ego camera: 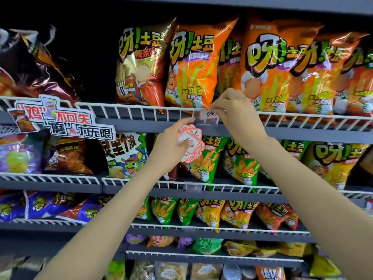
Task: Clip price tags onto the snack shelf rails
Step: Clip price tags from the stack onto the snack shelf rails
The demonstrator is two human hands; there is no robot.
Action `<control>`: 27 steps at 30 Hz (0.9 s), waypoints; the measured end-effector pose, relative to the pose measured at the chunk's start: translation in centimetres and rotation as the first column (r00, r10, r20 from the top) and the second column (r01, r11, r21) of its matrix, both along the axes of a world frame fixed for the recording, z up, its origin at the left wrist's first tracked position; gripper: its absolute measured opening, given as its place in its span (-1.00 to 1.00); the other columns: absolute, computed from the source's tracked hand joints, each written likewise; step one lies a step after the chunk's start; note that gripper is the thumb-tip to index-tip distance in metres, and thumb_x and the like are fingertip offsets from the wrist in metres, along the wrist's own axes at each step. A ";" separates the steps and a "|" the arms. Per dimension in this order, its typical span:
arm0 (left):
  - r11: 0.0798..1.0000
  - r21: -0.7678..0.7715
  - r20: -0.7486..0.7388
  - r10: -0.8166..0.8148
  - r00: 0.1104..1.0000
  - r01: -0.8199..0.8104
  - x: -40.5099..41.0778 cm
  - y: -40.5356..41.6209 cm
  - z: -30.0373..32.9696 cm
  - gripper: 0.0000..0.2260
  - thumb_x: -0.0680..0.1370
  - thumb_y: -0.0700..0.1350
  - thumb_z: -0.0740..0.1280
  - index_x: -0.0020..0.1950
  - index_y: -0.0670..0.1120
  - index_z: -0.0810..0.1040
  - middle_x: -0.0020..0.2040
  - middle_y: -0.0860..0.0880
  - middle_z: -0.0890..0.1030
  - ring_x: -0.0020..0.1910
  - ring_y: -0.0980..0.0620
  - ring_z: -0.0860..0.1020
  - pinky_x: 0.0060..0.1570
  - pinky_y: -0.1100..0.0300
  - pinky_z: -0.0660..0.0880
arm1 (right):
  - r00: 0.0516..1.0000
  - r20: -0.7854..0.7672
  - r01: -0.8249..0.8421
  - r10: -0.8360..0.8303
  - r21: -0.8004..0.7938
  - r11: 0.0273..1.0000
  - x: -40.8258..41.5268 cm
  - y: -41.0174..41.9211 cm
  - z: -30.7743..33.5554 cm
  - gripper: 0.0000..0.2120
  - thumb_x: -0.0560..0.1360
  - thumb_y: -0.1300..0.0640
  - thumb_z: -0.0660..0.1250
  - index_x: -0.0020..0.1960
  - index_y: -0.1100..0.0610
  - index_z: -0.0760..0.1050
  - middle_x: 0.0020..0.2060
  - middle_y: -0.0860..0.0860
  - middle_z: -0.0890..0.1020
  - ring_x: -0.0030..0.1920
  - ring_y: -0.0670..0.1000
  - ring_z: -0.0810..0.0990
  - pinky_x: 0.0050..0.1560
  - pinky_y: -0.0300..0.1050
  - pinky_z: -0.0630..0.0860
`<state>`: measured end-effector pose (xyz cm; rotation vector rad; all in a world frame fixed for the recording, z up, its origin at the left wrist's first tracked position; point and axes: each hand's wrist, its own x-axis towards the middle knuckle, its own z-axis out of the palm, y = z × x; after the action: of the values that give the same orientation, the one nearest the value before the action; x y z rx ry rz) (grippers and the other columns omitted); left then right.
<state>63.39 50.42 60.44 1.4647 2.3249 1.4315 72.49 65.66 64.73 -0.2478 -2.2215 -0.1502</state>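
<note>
My right hand (235,114) pinches a white price tag (206,114) with a red border against the white wire rail (141,113) of the upper snack shelf. A clear plastic holder (206,122) sits just under the tag. My left hand (171,141) grips a fanned stack of red-bordered price tags (190,145) just below that rail, its index finger stretched up toward the tag.
Orange chip bags (193,69) stand behind the upper rail. A cut-out promo sign (62,120) hangs on the rail at the left. Lower shelves carry green, yellow and purple bags, with clear tag holders (192,186) on the rails below.
</note>
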 end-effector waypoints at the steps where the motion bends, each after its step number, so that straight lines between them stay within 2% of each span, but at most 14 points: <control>1: 1.000 -0.005 -0.006 0.002 1.000 -0.002 0.0 0.0 0.0 -0.54 0.53 -0.23 0.31 0.37 0.12 0.36 0.25 -0.04 0.52 -0.03 0.06 0.43 -0.28 0.30 0.25 | 1.000 0.019 0.011 -0.012 0.035 0.999 0.0 0.0 -0.2 -0.81 0.38 0.43 0.37 -0.03 0.29 0.64 -0.19 0.21 0.56 -0.15 0.24 0.52 -0.32 0.02 0.49; 3: 1.000 -0.018 -0.009 0.005 1.000 -0.005 -0.1 0.1 0.0 -0.53 0.53 -0.22 0.32 0.38 0.10 0.35 0.30 -0.02 0.49 0.15 0.04 0.46 -0.09 0.41 0.24 | 0.997 0.045 0.059 -0.063 0.099 0.993 -0.1 -0.1 -0.7 -0.66 0.25 0.52 0.43 -0.03 0.27 0.64 -0.25 0.17 0.57 -0.24 0.21 0.52 -0.43 -0.08 0.44; 6: 0.999 -0.037 -0.007 0.014 1.000 -0.014 -0.1 0.1 0.1 -0.52 0.53 -0.20 0.32 0.41 0.10 0.33 0.35 0.00 0.47 0.33 0.01 0.40 0.08 0.36 0.23 | 0.989 -0.013 0.149 -0.150 0.195 0.969 0.0 -0.6 -1.1 -0.64 0.19 0.47 0.48 -0.07 0.22 0.58 -0.38 0.10 0.52 -0.36 0.12 0.47 -0.48 -0.18 0.30; 10: 0.999 -0.039 -0.018 0.017 1.000 -0.018 -0.3 0.1 0.2 -0.52 0.52 -0.19 0.33 0.40 0.11 0.34 0.34 0.00 0.48 0.32 0.00 0.41 0.06 0.34 0.24 | 0.987 -0.041 0.158 -0.153 0.265 0.951 0.3 -0.7 -1.4 -0.65 0.16 0.49 0.46 -0.12 0.22 0.57 -0.35 0.11 0.55 -0.35 0.13 0.48 -0.38 -0.19 0.22; 14: 0.999 -0.038 -0.030 0.009 1.000 -0.010 -0.5 0.1 0.1 -0.51 0.52 -0.19 0.33 0.41 0.11 0.33 0.34 -0.01 0.48 0.32 -0.01 0.41 0.07 0.33 0.25 | 0.981 -0.049 0.192 -0.185 0.244 0.951 0.2 -0.6 -2.1 -0.72 0.18 0.48 0.45 -0.19 0.22 0.58 -0.33 0.09 0.57 -0.31 0.13 0.52 -0.40 -0.18 0.28; 18: 0.999 -0.033 -0.029 0.001 1.000 -0.002 -0.4 0.2 0.0 -0.50 0.52 -0.19 0.33 0.41 0.13 0.32 0.34 -0.01 0.47 0.30 -0.01 0.42 0.09 0.30 0.29 | 0.985 -0.082 0.167 -0.152 0.218 0.962 0.5 -0.5 -2.6 -0.75 0.23 0.47 0.43 -0.13 0.25 0.59 -0.25 0.11 0.58 -0.24 0.15 0.53 -0.44 -0.15 0.33; 23: 0.998 -0.057 -0.035 0.000 0.999 -0.002 -0.7 0.2 0.2 -0.50 0.53 -0.17 0.33 0.41 0.16 0.30 0.35 -0.01 0.45 0.24 0.00 0.46 -0.03 0.30 0.31 | 0.984 -0.122 0.149 -0.127 0.199 0.969 0.3 -0.6 -2.8 -0.77 0.26 0.46 0.46 -0.11 0.28 0.62 -0.23 0.13 0.58 -0.21 0.16 0.54 -0.48 -0.15 0.39; 27: 0.998 -0.068 -0.028 -0.011 1.000 0.009 -0.9 0.2 0.2 -0.49 0.53 -0.17 0.33 0.42 0.16 0.30 0.36 -0.01 0.45 0.19 0.03 0.46 -0.12 0.36 0.29 | 0.989 -0.120 0.113 -0.091 0.188 0.976 0.2 -0.3 -3.0 -0.77 0.27 0.47 0.44 -0.10 0.27 0.63 -0.25 0.12 0.60 -0.23 0.17 0.54 -0.42 -0.10 0.49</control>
<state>62.50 50.63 60.68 1.4865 2.3542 1.3235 72.71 65.33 61.77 -0.2567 -2.0680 -0.3979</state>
